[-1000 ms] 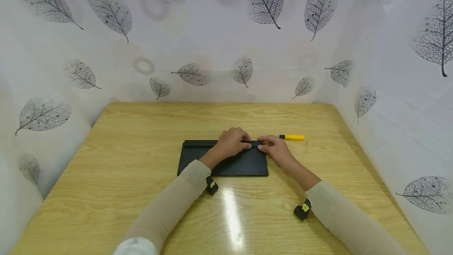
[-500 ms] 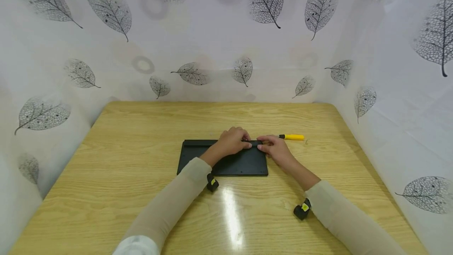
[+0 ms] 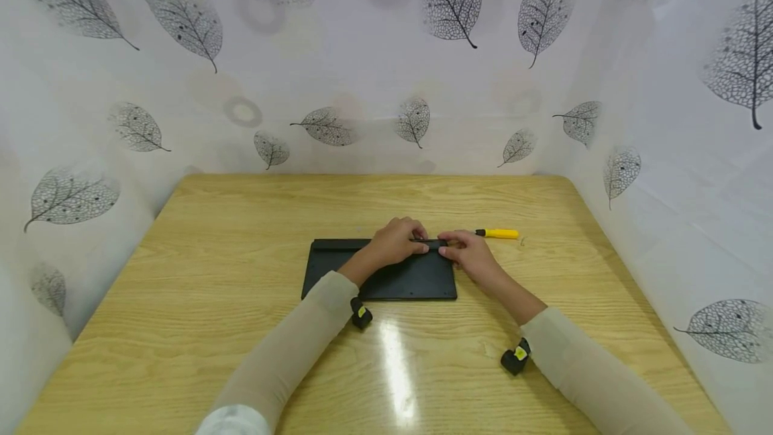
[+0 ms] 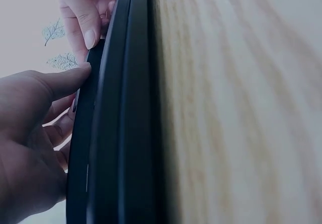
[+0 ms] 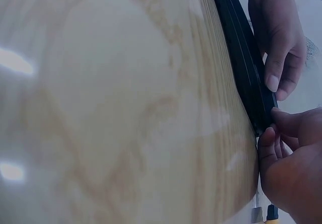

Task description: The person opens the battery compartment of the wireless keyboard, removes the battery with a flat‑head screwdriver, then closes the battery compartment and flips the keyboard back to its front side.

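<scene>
A thin black slab [image 3: 413, 282], which looks like a keyboard lying underside up, rests on the table. Along its far edge runs a raised bar [image 3: 341, 245]. My left hand [image 3: 394, 244] reaches across it and grips this bar right of its middle, thumb on the near side and fingers beyond. At the bar's right end my right hand [image 3: 474, 257] pinches the edge between thumb and fingers. In the left wrist view the thumb of the left hand [image 4: 25, 118] presses on the bar. The right wrist view shows the right hand [image 5: 297, 156] at the corner; its fingertips are partly hidden.
A yellow-handled screwdriver [image 3: 500, 234] lies just beyond the right hand, its shaft partly hidden. Near its handle end is a tiny pale bit [image 3: 523, 242]. The wooden table [image 3: 229, 220] meets a leaf-printed curtain [image 3: 362, 72] at the back and sides.
</scene>
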